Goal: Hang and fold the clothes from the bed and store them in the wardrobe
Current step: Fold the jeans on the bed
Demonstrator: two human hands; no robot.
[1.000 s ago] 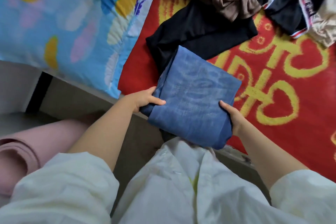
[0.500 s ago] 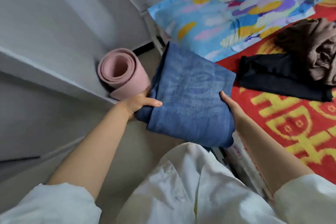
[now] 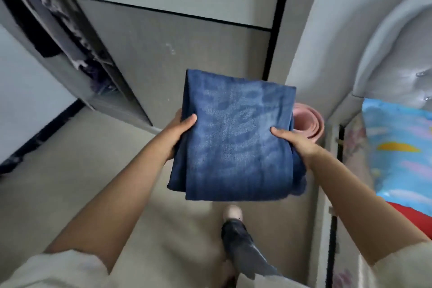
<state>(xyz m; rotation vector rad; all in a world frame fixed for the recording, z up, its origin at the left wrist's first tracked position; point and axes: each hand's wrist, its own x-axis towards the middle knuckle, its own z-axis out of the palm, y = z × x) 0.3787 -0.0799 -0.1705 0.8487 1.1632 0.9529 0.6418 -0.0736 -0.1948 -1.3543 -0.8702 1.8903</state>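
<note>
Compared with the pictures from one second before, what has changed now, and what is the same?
The person has turned away from the bed and carried the folded blue denim garment off it; it is now held in the air over the floor, facing the wardrobe. The dark clothes on the red cover are out of view. The same: the left hand and right hand keep their grip on the garment's two sides, and it is still folded.

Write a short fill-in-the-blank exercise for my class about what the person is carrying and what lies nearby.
1. Both the left hand and the right hand grip folded blue ____.
2. The rolled mat behind the load is ____ in colour.
3. The bed lies to the person's ____.
4. Each hand's ____ presses on top of the fabric.

Missing words: jeans; pink; right; thumb
</note>
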